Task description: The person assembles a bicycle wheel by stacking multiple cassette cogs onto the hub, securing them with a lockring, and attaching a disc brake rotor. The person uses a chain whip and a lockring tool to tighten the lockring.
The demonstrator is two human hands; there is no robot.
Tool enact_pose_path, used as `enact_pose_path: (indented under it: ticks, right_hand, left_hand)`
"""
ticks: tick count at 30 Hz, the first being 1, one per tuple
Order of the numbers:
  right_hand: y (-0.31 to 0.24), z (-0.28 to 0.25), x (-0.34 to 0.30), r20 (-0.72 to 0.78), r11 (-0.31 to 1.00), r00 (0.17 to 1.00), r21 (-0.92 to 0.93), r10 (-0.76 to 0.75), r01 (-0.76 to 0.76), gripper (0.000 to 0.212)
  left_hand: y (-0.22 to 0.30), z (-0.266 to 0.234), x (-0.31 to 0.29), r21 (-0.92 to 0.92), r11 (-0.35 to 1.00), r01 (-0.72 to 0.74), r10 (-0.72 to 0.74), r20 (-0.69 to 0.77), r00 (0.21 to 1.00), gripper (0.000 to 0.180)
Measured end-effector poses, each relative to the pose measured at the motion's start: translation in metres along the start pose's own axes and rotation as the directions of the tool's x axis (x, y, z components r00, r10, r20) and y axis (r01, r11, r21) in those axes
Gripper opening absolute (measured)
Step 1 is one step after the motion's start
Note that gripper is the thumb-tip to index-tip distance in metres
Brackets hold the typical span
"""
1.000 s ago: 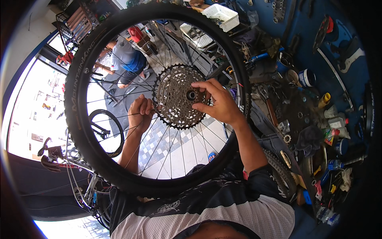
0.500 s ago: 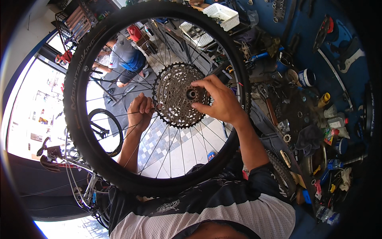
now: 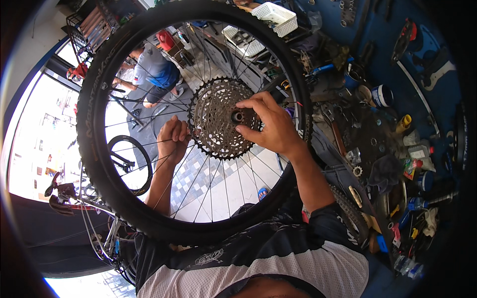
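Note:
A bicycle wheel with a knobbly black tyre (image 3: 94, 124) stands in front of me, its thin spokes spreading from the middle. On its hub sits a large, dirty cassette (image 3: 218, 119) of stacked sprockets. My right hand (image 3: 273, 126) curves round the small sprockets at the hub end (image 3: 238, 117), thumb below and fingers above. At the cassette's left edge, my left hand (image 3: 172, 139) is closed with fingers curled, and spokes cross in front of its forearm. What its fingertips grip is hidden.
To the right, a cluttered bench holds an adjustable wrench (image 3: 337, 131), a dark cloth (image 3: 386, 174) and several bottles and tubs. White baskets (image 3: 278, 19) stand at the far side. Through the spokes, a person (image 3: 154, 69) crouches beyond. Another bicycle (image 3: 99, 218) is at left.
The wheel and both hands have shifted very slightly left in the picture. The fingers of my left hand have moved a little; my right hand keeps its grip on the cassette.

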State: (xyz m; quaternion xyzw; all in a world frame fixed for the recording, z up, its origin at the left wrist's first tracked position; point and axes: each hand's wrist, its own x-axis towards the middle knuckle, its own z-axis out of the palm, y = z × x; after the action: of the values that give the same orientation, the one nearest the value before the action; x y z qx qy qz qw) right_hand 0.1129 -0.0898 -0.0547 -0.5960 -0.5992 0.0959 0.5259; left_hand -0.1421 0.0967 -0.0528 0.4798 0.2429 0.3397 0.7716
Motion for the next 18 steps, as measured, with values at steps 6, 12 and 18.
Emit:
enact_pose_path:
  ticks: [6, 12, 18]
  right_hand:
    - [0.006, -0.004, -0.008, -0.017, 1.0, 1.0, -0.019, -0.009, 0.009, 0.055]
    - [0.036, -0.051, -0.071, -0.219, 0.994, 0.971, -0.026, 0.1, -0.108, 0.056]
    - [0.106, -0.13, -0.201, -0.473, 0.692, 0.688, -0.203, 0.551, -0.693, 0.037]
  left_hand:
    - [-0.008, -0.018, 0.0, -0.08, 0.997, -0.024, 0.007, -0.212, 0.977, 0.035]
    - [-0.005, -0.031, -0.002, -0.081, 0.996, -0.036, 0.017, -0.233, 0.972, 0.028]
    - [-0.007, -0.025, 0.006, -0.181, 0.983, 0.012, -0.026, -0.077, 0.997, 0.043]
